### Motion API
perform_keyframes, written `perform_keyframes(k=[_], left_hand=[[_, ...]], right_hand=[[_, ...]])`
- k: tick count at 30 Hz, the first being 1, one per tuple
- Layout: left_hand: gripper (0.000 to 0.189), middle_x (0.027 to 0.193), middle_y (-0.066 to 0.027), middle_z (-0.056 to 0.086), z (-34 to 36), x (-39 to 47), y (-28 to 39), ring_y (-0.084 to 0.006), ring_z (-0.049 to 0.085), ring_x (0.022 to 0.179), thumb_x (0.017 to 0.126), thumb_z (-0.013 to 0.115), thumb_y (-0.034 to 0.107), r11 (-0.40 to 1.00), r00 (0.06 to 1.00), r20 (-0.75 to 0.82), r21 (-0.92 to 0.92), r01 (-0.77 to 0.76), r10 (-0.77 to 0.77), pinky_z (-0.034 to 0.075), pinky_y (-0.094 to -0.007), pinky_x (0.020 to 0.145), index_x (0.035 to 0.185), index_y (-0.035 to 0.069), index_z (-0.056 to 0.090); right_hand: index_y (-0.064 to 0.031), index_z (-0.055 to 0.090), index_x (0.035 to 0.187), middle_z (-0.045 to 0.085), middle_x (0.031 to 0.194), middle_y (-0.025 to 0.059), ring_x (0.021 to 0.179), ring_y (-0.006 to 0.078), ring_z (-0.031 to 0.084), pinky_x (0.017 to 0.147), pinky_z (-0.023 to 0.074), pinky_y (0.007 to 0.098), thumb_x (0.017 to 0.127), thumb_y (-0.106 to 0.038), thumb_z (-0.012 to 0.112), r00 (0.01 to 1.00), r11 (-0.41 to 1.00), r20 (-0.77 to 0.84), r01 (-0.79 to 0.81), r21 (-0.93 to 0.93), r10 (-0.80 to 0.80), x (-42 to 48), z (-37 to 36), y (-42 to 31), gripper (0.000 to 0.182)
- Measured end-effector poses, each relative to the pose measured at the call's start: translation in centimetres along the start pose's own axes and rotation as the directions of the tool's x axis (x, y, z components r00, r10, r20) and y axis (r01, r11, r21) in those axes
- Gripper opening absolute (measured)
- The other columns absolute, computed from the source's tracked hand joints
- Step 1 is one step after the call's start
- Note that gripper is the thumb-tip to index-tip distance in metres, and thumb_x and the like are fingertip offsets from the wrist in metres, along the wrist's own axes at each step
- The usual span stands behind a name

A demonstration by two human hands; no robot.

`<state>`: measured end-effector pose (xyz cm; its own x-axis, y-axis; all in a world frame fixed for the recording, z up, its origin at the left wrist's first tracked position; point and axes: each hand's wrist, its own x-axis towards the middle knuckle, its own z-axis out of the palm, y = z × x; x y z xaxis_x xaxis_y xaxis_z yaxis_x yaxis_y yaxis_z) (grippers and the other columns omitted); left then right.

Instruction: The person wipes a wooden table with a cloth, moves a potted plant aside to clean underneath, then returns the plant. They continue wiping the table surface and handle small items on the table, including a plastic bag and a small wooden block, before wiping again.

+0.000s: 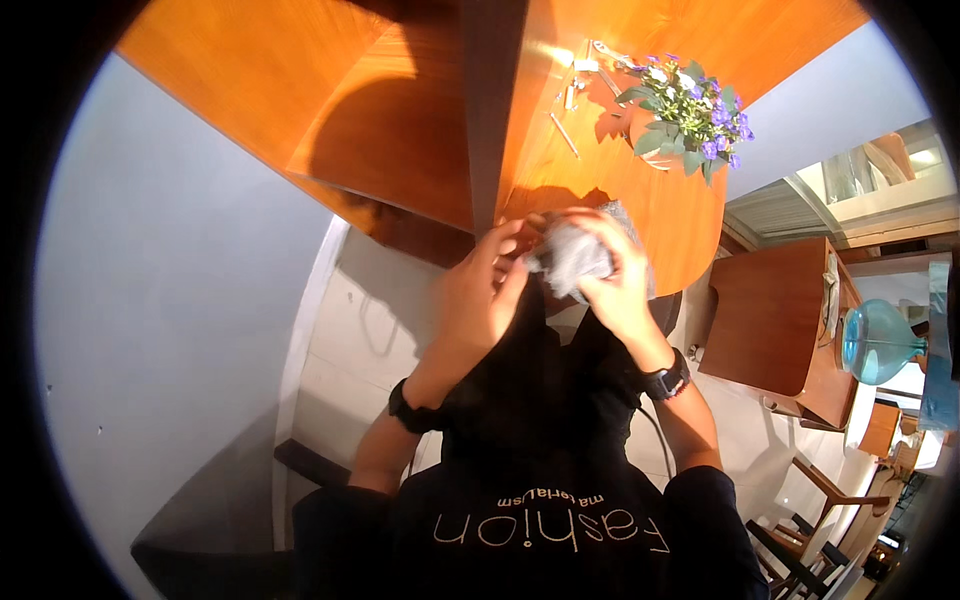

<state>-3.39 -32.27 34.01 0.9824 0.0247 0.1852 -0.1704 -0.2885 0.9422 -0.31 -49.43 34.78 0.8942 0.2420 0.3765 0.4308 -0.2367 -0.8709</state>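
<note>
My right hand is closed on a crumpled grey cloth, blurred by motion, just over the near edge of the wooden table. Beside it on the left, my left hand has its fingers curled near the cloth's left end; whether they pinch it or something small and dark is unclear. More grey fabric lies behind my right hand on the tabletop. Farther up the table are a wrench, a thin rod-like item and several small pieces of hardware.
A pot of purple and white flowers stands at the table's right side. A dark upright panel borders the table on the left. To the right are a wooden cabinet, a blue glass vase and wooden chair frames.
</note>
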Motion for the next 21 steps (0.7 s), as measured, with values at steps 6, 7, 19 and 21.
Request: perform_keyframes(k=[6,7,19,21], left_hand=[[0.025,0.083,-0.0076,0.061,2.8,1.3,3.3,-0.0150,0.061,0.069,0.083,0.063,0.009,0.970,0.990,-0.130,-0.241,0.026,-0.059,0.048,-0.0270,0.061,0.108,0.008,0.057],[0.023,0.081,-0.0068,0.060,2.8,1.5,3.8,-0.0143,0.059,0.067,0.082,0.064,0.009,0.980,0.990,-0.144,-0.196,-0.035,0.007,0.048,-0.0265,0.059,0.104,0.007,0.059],[0.017,0.080,-0.0051,0.060,2.0,1.2,5.3,-0.0176,0.058,0.066,0.071,0.073,0.005,0.920,0.887,-0.252,0.028,-0.392,0.386,0.047,-0.0277,0.055,0.086,0.006,0.064],[0.020,0.086,-0.0072,0.062,2.5,1.4,4.6,-0.0243,0.060,0.079,0.072,0.069,0.005,0.855,0.856,-0.106,0.195,-0.481,0.506,0.048,-0.0328,0.068,0.092,0.005,0.062]], right_hand=[[0.0017,0.051,0.116,0.059,0.107,0.0065,0.101,0.0151,0.056,0.091,0.0418,0.0289,0.074,0.003,0.059,0.893,0.688,-0.074,-0.286,0.667,0.443,-0.9,-1.1,-2.6,0.043],[0.0016,0.051,0.115,0.059,0.107,0.0065,0.099,0.0155,0.056,0.090,0.0426,0.0296,0.074,0.003,0.059,0.903,0.670,-0.104,-0.228,0.707,0.417,-0.9,-1.0,-2.9,0.042],[0.0031,0.053,0.108,0.062,0.101,0.0107,0.090,0.0204,0.062,0.083,0.0489,0.0328,0.084,-0.001,0.054,0.779,0.677,-0.269,-0.254,0.691,0.566,-2.2,-4.3,-3.9,0.025],[0.0020,0.048,0.116,0.057,0.109,0.0117,0.101,0.0225,0.057,0.089,0.0459,0.0367,0.084,-0.004,0.053,0.852,0.746,-0.208,-0.272,0.608,0.480,-2.7,-4.7,-5.1,0.033]])
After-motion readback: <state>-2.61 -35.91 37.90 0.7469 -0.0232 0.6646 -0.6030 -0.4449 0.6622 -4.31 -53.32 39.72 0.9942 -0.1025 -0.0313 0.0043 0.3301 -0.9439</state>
